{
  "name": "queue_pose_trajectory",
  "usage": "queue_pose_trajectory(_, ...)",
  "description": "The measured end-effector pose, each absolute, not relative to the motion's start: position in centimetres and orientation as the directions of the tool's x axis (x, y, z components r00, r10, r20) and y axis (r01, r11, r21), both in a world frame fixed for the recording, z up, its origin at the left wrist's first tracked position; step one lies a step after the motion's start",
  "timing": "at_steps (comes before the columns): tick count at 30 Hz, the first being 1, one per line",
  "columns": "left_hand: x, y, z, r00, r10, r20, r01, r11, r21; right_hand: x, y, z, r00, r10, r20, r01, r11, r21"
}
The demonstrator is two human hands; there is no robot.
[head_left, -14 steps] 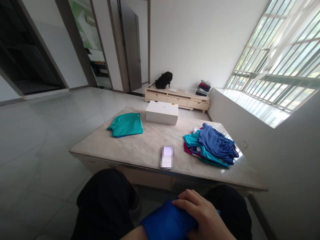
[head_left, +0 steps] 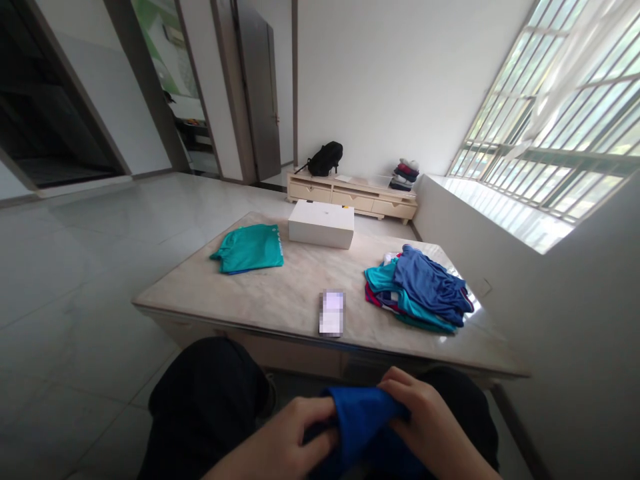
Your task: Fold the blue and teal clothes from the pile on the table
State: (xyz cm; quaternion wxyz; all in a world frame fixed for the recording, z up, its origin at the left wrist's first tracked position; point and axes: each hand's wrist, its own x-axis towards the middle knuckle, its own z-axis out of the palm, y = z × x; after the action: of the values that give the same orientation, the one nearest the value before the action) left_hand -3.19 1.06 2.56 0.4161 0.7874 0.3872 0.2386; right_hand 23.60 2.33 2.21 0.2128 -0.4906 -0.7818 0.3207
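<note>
A blue garment [head_left: 367, 417] is held up over my lap between both hands, its lower part running out of the bottom of the head view. My left hand [head_left: 295, 437] grips its left edge, fingers curled at the opening of the cloth. On the other side my right hand [head_left: 420, 413] pinches the upper right edge, with the thumb beneath. Which part of the garment this is I cannot tell. Beyond my knees, a folded teal shirt [head_left: 253, 248] lies on the left of the marble-topped table [head_left: 215, 300]. A loose pile of blue and teal clothes [head_left: 430, 287] lies on the right.
A pixelated phone-like object [head_left: 332, 313] lies near the table's front edge. Behind it stands a white box [head_left: 321, 227]. Against the far wall, a low cabinet [head_left: 350, 195] bears a black backpack [head_left: 326, 159] and a stack of clothes [head_left: 405, 175].
My left hand has come out from under the blue cloth and now grips its left edge. The cloth is lifted and stretched between both hands. The view has shifted slightly.
</note>
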Motion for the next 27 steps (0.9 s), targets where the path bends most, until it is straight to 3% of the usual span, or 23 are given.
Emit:
queue_pose_trajectory(3, -3.3, 1.0, 1.3, 0.405, 0.897, 0.177, 0.431, -0.358, 0.829, 23.6, 2.5, 2.1, -0.403, 0.915, 0.012, 0.660, 0.300, -0.688)
queue_pose_trajectory(6, -2.1, 0.7, 0.0, 0.398, 0.817, 0.418, 0.535, -0.577, 0.617, 22.5, 2.3, 1.8, -0.409, 0.912, -0.007, 0.701, 0.310, -0.642)
queue_pose_trajectory(8, -1.0, 0.8, -0.6, 0.497, 0.731, 0.467, 0.569, -0.681, 0.460, 21.7, 2.1, 1.7, -0.434, 0.901, -0.003, 0.703, 0.336, -0.627)
queue_pose_trajectory(10, -0.2, 1.2, -0.9, 0.556, 0.704, 0.442, 0.573, -0.710, 0.410, 21.1, 1.9, 2.0, -0.468, 0.883, 0.014, 0.688, 0.375, -0.621)
queue_pose_trajectory(18, -0.9, 1.9, -0.8, 0.582, 0.790, 0.194, 0.607, -0.580, 0.544, 21.6, 1.5, 1.4, -0.447, 0.893, -0.050, 0.686, 0.307, -0.660)
queue_pose_trajectory(22, -2.2, 2.5, 0.3, 0.643, 0.755, 0.130, 0.622, -0.613, 0.487, 23.1, 1.6, -0.9, -0.408, 0.895, -0.178, 0.776, 0.238, -0.583)
queue_pose_trajectory(27, -3.0, 3.7, 1.0, 0.728, 0.683, 0.060, 0.591, -0.670, 0.450, 23.8, 1.4, -0.9, -0.412, 0.895, -0.174, 0.757, 0.229, -0.611)
